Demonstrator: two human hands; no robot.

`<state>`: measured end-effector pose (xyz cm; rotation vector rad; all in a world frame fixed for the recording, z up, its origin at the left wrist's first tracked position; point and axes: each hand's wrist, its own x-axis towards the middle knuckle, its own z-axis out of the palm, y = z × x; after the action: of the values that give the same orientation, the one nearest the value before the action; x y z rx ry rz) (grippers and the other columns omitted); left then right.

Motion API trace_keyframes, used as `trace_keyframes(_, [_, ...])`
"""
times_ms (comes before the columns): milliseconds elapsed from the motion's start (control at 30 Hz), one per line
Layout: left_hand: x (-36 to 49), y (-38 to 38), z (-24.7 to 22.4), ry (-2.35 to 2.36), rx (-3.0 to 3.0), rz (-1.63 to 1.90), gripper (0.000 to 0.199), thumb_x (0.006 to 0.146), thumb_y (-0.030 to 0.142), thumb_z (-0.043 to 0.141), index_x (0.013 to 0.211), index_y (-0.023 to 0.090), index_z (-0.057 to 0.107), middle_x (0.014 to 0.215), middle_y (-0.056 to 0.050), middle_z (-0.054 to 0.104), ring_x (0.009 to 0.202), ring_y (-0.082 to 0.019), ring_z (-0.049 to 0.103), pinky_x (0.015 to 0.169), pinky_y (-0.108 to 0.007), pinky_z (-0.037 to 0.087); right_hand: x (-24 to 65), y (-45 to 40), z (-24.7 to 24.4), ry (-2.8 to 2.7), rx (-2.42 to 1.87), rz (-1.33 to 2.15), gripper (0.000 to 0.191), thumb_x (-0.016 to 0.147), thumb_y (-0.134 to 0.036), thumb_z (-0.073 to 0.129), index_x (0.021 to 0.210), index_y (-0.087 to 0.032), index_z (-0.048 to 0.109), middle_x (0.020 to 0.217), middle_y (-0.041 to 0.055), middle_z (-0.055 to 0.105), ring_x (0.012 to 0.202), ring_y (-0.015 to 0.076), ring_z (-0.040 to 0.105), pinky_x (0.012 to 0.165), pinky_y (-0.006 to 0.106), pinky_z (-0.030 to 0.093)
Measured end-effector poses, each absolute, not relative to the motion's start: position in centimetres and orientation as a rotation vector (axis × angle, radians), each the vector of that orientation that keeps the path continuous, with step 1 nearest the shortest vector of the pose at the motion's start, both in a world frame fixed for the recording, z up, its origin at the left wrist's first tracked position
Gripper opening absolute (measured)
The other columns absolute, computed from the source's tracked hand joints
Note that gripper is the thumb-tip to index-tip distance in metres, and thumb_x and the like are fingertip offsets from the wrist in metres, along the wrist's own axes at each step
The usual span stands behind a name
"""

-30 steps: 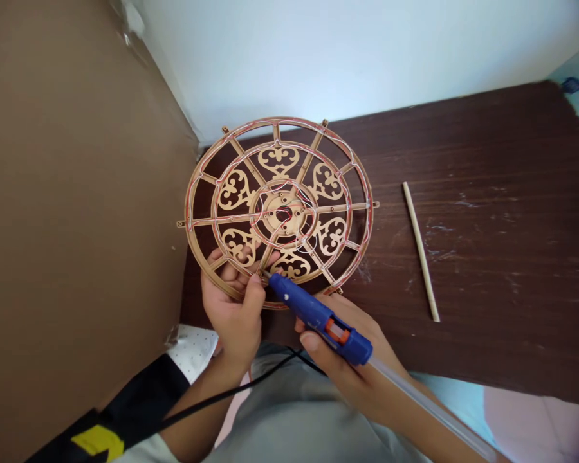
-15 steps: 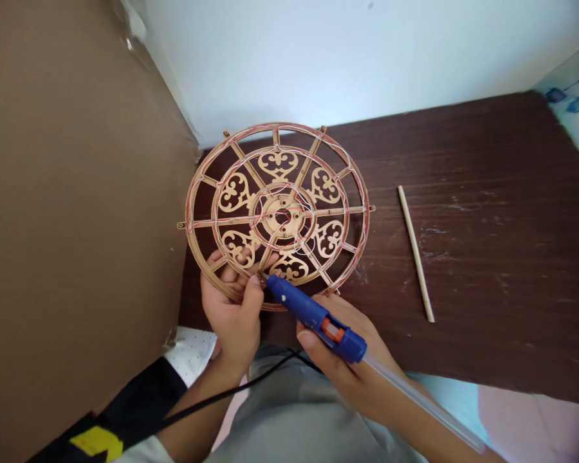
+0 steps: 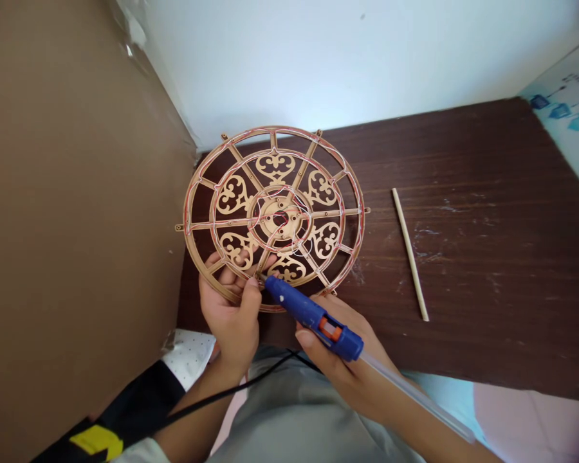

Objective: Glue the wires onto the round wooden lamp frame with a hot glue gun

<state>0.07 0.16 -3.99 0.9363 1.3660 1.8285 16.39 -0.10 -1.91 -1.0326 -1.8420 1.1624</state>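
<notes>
Two hands are seen at a fretwork wooden wheel [image 3: 277,218], held over a dark worktop [image 3: 468,193]. The wheel's lower rim is pinched by the fingers [image 3: 251,292] of the left hand [image 3: 229,315]. A blue glue gun [image 3: 309,315] is gripped by the curled right hand [image 3: 340,379], its nozzle just beside the rim. A wooden dowel [image 3: 410,254] lies right of the wheel.

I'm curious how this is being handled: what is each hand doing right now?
Left hand: closed, gripping the lower rim of the fretwork wooden wheel.
Right hand: closed, holding a blue hot glue gun.
</notes>
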Motion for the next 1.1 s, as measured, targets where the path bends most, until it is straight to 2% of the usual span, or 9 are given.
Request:
trace_keyframes(367, [0.10,0.20,-3.94,1.362,0.941,1.840,0.050,0.094,0.020,0.080,0.136,0.023,0.052,0.127,-0.014,0.079,0.102,-0.029,0.083,0.091,-0.045,0.070,16.47,-0.18,-1.88,-1.843,-1.042,1.165,0.031,0.110,-0.038,0.051,0.082,-0.025,0.052,0.075,-0.0012,0.060,0.069,0.0174,0.055,0.064,0.031,0.047])
trace_keyframes(567, [0.21,0.19,-3.85,1.434,0.941,1.826,0.047,0.093,0.024,0.080,0.131,0.024,0.051,0.126,-0.012,0.079,0.100,-0.027,0.083,0.091,-0.042,0.070,16.49,-0.06,-1.67,-1.849,-1.010,1.174,0.029,0.109,-0.035,0.052,0.081,-0.025,0.053,0.075,-0.0001,0.061,0.070,0.0183,0.056,0.064,0.032,0.049])
trace_keyframes(700, [0.18,0.17,-3.86,1.444,0.947,1.818,0.048,0.093,0.025,0.080,0.132,0.025,0.051,0.127,-0.012,0.079,0.100,-0.028,0.083,0.086,-0.041,0.071,16.38,-0.09,-1.65,-1.835,-1.025,1.146,0.030,0.108,-0.035,0.053,0.081,-0.025,0.051,0.074,-0.0006,0.060,0.067,0.0183,0.056,0.063,0.032,0.048])
trace_keyframes(1100, [0.16,0.16,-3.93,1.372,0.922,1.851,0.048,0.093,0.019,0.080,0.132,0.024,0.053,0.128,-0.014,0.079,0.101,-0.029,0.083,0.091,-0.045,0.070,16.29,-0.18,-1.98,-1.798,-1.036,1.169,0.029,0.108,-0.034,0.054,0.081,-0.025,0.050,0.075,-0.0024,0.058,0.068,0.0170,0.054,0.064,0.031,0.046])
